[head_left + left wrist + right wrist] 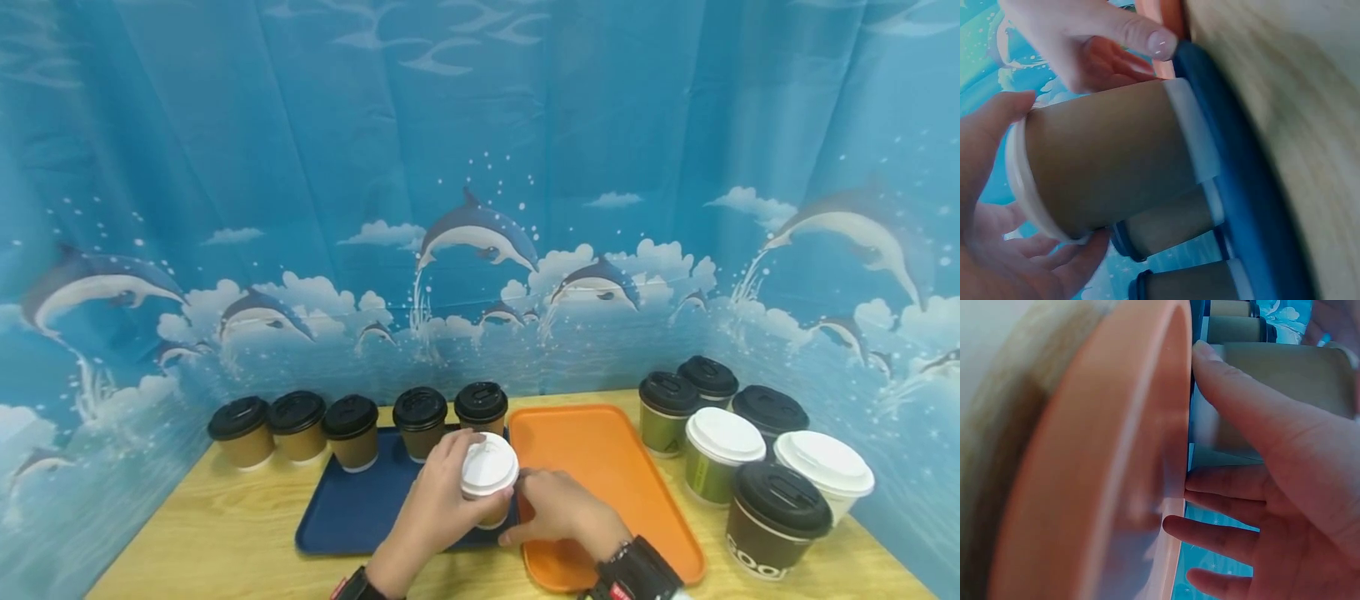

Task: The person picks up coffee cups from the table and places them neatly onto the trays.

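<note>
A brown paper coffee cup (1107,156) with a white lid (489,463) stands upright at the right side of the blue tray (348,508). My left hand (442,493) grips it around the lid's rim, thumb on the near side and fingers on the far side. Beside the cup's lower part is my right hand (562,508), its fingers loosely extended over the edge of the orange tray (600,442). In the right wrist view, the right thumb (1225,378) overlaps the cup's base and the other fingers hang spread, with nothing gripped.
Brown cups with black lids (354,429) line the back, some on the blue tray and others left of it. At right, a group holds green cups (712,475), a dark brown cup (772,529) and a white-lidded cup (825,467). A dolphin-print curtain (480,125) hangs behind the table.
</note>
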`<state>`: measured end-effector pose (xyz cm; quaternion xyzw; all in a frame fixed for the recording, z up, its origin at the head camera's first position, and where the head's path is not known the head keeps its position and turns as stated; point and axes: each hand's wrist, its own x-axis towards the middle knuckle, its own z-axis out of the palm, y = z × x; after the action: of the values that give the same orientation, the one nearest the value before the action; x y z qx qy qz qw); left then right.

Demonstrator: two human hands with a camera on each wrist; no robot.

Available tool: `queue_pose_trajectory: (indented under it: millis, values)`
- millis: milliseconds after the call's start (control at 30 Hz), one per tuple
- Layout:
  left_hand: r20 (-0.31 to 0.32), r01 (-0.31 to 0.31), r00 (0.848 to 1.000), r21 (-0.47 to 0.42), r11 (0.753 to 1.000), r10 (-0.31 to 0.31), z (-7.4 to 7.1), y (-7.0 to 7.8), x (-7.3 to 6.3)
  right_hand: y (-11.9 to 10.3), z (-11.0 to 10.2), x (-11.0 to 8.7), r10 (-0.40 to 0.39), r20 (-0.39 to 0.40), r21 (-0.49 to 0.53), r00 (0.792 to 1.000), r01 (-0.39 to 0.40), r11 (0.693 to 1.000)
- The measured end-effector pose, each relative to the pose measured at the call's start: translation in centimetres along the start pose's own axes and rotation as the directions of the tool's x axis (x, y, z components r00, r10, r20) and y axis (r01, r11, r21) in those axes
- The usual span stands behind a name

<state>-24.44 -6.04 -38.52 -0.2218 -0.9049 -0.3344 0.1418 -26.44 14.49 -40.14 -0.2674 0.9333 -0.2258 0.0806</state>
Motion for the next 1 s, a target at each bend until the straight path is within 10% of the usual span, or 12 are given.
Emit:
queue_pose_trajectory:
  millis: [1000]
  values:
    - [0.081, 0.033, 0.996, -0.039, 0.999, -0.03, 0.84, -0.2, -0.02, 0.02, 0.15, -0.29, -0.023, -0.002, 0.116, 1.0, 0.023, 0.993]
